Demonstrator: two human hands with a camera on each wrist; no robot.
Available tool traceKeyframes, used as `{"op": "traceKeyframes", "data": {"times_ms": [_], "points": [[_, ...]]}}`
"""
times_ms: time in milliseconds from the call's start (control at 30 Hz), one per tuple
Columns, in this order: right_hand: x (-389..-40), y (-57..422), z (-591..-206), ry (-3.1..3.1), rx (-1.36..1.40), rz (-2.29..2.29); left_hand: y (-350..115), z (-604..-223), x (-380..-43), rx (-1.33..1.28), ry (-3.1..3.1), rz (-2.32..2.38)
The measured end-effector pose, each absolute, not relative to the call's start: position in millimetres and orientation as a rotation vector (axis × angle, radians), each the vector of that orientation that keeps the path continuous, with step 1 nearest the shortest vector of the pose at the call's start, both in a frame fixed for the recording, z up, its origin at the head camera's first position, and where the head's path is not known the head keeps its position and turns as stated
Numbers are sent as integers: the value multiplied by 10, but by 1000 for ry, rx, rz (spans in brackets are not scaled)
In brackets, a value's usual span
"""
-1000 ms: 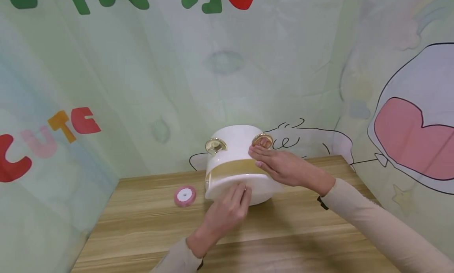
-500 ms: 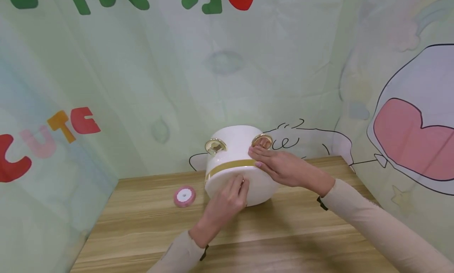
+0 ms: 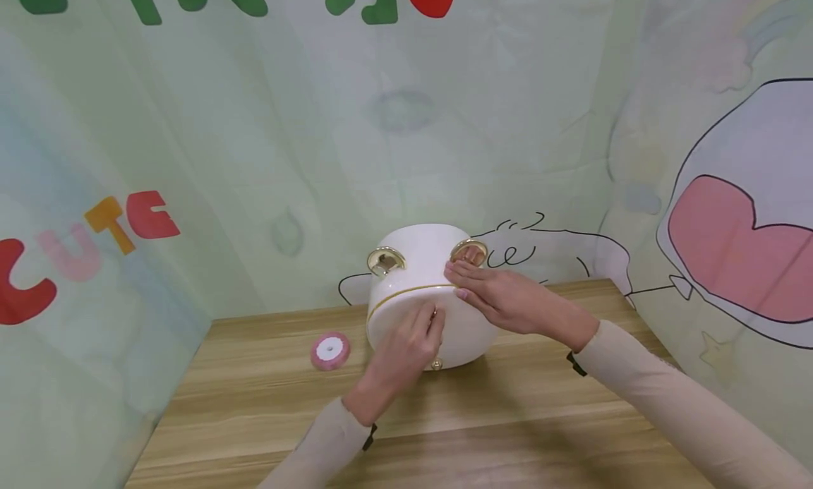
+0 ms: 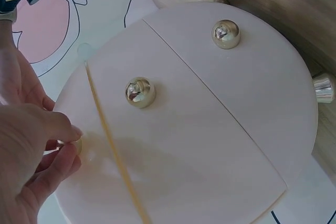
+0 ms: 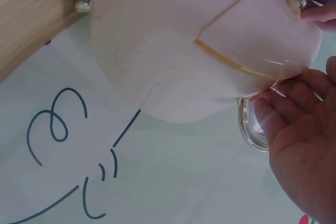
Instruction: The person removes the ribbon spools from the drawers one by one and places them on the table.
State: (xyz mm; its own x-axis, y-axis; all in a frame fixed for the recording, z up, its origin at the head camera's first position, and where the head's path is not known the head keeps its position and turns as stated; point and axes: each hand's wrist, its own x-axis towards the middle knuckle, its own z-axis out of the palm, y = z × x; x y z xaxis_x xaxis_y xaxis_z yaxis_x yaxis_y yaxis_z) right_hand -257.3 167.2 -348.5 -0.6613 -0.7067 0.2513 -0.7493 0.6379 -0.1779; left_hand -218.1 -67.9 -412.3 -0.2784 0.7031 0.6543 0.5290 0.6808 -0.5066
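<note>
A white, rounded jewelry box (image 3: 422, 245) stands on the table with two gold ear-shaped rings, a left ring (image 3: 386, 261) and a right ring (image 3: 468, 251), on top. My left hand (image 3: 406, 344) pinches the gold knob (image 5: 298, 4) of the upper drawer (image 4: 79, 98) between thumb and fingers. Only a thin gold line shows between that drawer front and the body. Fairly straight fingers of my right hand (image 3: 502, 298) rest on the box's top, beside the right ring. Lower down the front are a middle knob (image 4: 140, 92) and a bottom knob (image 4: 226, 34).
A pink ribbon spool (image 3: 329, 351) lies on the wooden table (image 3: 254, 404) left of the box. A printed curtain (image 3: 254, 157) hangs close behind the box and along both sides. Small metallic feet, such as one foot (image 4: 324, 87), stand under the box.
The upper drawer has slid inward, its wide gold gap narrowing to a thin line. My left hand has moved forward with the knob; a lower knob now shows. My right hand stays put.
</note>
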Motion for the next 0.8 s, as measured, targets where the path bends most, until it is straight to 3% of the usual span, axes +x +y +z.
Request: {"op": "traceKeyframes", "data": {"times_ms": [800], "points": [[-2571, 1670, -3469, -2718, 1213, 388, -717, -4149, -2296, -987, -1961, 183]]}}
